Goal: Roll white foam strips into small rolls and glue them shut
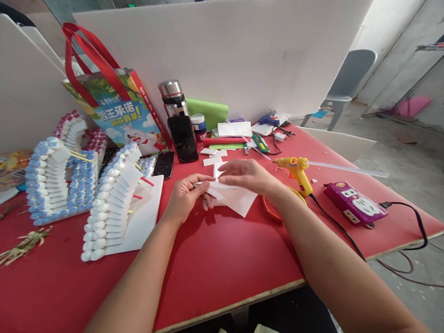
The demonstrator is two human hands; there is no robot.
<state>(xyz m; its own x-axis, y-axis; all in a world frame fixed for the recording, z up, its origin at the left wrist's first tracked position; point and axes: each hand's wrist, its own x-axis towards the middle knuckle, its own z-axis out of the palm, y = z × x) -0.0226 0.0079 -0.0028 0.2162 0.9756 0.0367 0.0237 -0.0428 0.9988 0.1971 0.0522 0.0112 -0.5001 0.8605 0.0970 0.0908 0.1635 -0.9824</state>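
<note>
Over the middle of the red table, my left hand (186, 195) pinches a sheet of thin white paper (238, 199) by its left side, thumb on top and other fingers beneath. My right hand (248, 176) reaches in from the other side, its bent fingers closed at the paper's upper edge near a small upright white piece (217, 169). The palm hides part of the sheet. Just beyond the hands lie several small white card strips (212, 161). A yellow hot glue gun (298, 172) with a long clear glue stick rests right of my right hand.
A purple power strip (354, 202) with black cables sits at the right. White and blue fan-shaped models (109, 206) occupy the left. Behind stand a phone (183, 138), a steel flask (172, 97), a colourful bag (120, 109), a green cutter (260, 142) and a white board (239, 57).
</note>
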